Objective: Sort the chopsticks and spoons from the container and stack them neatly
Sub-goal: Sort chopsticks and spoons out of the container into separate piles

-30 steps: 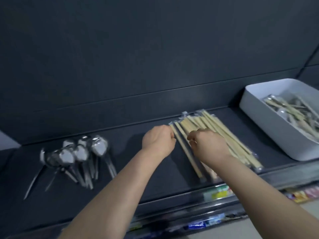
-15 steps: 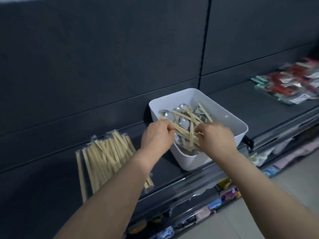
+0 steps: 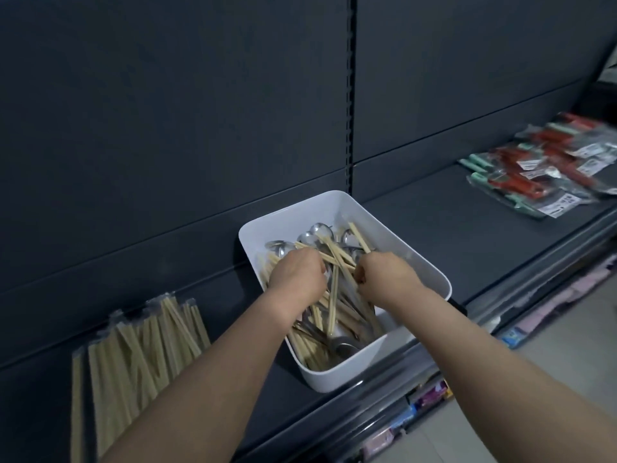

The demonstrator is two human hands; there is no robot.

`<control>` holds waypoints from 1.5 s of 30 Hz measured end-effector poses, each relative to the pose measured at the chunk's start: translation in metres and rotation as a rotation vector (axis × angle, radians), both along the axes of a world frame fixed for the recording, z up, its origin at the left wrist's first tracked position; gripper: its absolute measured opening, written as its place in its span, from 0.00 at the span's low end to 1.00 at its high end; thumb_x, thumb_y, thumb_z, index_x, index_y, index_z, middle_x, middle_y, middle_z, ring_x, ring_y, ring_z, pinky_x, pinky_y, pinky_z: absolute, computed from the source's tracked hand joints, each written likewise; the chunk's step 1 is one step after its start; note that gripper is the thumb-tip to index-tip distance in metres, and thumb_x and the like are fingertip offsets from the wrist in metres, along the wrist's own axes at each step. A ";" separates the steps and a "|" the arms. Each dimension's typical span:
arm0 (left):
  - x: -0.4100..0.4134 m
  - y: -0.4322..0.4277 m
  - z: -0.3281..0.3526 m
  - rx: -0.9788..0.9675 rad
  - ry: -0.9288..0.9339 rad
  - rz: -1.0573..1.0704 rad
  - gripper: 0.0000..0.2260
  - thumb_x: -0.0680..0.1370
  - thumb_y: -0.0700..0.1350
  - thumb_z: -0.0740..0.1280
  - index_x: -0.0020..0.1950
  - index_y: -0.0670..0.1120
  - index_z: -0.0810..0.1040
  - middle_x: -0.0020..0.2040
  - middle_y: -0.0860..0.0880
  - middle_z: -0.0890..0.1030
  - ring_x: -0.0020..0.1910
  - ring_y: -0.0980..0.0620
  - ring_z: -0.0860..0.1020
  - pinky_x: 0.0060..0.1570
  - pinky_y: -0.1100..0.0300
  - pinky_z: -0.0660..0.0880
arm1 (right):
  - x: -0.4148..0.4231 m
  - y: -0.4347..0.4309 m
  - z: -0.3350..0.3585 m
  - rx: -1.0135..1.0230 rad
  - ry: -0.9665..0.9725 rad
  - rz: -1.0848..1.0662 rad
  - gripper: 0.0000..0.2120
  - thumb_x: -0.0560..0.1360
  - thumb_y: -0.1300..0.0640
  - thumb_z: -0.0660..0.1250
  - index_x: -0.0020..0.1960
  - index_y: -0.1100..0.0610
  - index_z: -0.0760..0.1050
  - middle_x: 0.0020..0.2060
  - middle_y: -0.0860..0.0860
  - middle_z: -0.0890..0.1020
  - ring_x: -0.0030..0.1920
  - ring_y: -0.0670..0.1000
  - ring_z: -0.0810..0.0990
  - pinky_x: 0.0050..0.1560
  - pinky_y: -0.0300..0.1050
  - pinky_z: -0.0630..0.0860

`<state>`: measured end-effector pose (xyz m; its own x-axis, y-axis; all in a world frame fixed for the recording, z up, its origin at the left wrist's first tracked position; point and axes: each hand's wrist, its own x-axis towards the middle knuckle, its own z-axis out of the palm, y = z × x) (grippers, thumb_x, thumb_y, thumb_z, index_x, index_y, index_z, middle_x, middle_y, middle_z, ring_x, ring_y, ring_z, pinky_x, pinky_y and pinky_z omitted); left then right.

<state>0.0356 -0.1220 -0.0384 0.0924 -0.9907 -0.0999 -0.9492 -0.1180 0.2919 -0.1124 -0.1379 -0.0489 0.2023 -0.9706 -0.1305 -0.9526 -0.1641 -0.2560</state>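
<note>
The left grip (image 3: 297,275) and right grip (image 3: 384,275) are reaching into the white container (image 3: 417,259), which is sitting on the dark shelf (image 3: 450,228). Both are curling around bamboo chopsticks (image 3: 334,295) that are lying tangled over metal spoons (image 3: 320,230) inside. A wrapped chopstick pile (image 3: 143,342) is lying on the shelf, left of the container.

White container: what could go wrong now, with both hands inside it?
1. The chopsticks and spoons lie tangled; lifting what the left hand and right hand grip may drag a spoon out.
2. The white container stands near the shelf edge; a pull could tip it off.
</note>
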 end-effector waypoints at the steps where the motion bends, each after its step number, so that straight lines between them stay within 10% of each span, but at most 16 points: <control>1: 0.001 -0.005 -0.001 0.006 -0.002 -0.001 0.08 0.76 0.39 0.65 0.47 0.46 0.83 0.50 0.48 0.81 0.50 0.45 0.79 0.47 0.54 0.78 | 0.006 -0.004 -0.002 0.030 0.023 0.005 0.10 0.71 0.59 0.66 0.52 0.55 0.77 0.50 0.54 0.81 0.50 0.57 0.80 0.45 0.44 0.74; 8: 0.006 -0.019 -0.010 0.083 -0.004 -0.027 0.08 0.74 0.43 0.66 0.34 0.44 0.80 0.37 0.48 0.81 0.41 0.47 0.80 0.38 0.57 0.76 | 0.009 -0.023 0.005 0.067 -0.047 0.026 0.09 0.71 0.57 0.65 0.52 0.54 0.75 0.47 0.53 0.81 0.51 0.58 0.80 0.46 0.45 0.75; 19: -0.034 -0.022 -0.011 0.301 -0.100 0.154 0.11 0.72 0.44 0.68 0.35 0.47 0.67 0.38 0.49 0.73 0.42 0.46 0.77 0.41 0.56 0.73 | -0.019 -0.060 0.014 0.030 -0.107 0.250 0.02 0.74 0.57 0.59 0.45 0.55 0.69 0.48 0.56 0.80 0.47 0.59 0.75 0.42 0.46 0.70; 27: -0.058 -0.008 -0.010 0.283 -0.106 0.328 0.05 0.73 0.46 0.70 0.44 0.47 0.76 0.44 0.47 0.77 0.49 0.45 0.79 0.41 0.56 0.74 | -0.024 -0.056 0.008 0.016 -0.212 0.384 0.10 0.77 0.56 0.61 0.57 0.54 0.73 0.50 0.53 0.81 0.51 0.57 0.78 0.39 0.43 0.67; 37: 0.001 0.031 0.067 0.203 -0.049 0.483 0.07 0.69 0.48 0.66 0.34 0.45 0.74 0.33 0.49 0.76 0.32 0.50 0.76 0.31 0.62 0.69 | 0.008 -0.041 0.041 -0.021 -0.392 0.387 0.15 0.76 0.56 0.62 0.62 0.58 0.73 0.46 0.54 0.83 0.53 0.58 0.78 0.45 0.46 0.73; 45: 0.090 0.116 0.046 -0.176 0.279 0.850 0.06 0.73 0.44 0.67 0.44 0.43 0.82 0.42 0.44 0.82 0.43 0.43 0.81 0.43 0.55 0.78 | 0.112 0.031 0.042 0.031 -0.475 0.576 0.12 0.75 0.58 0.63 0.58 0.57 0.73 0.43 0.55 0.83 0.49 0.58 0.80 0.40 0.43 0.69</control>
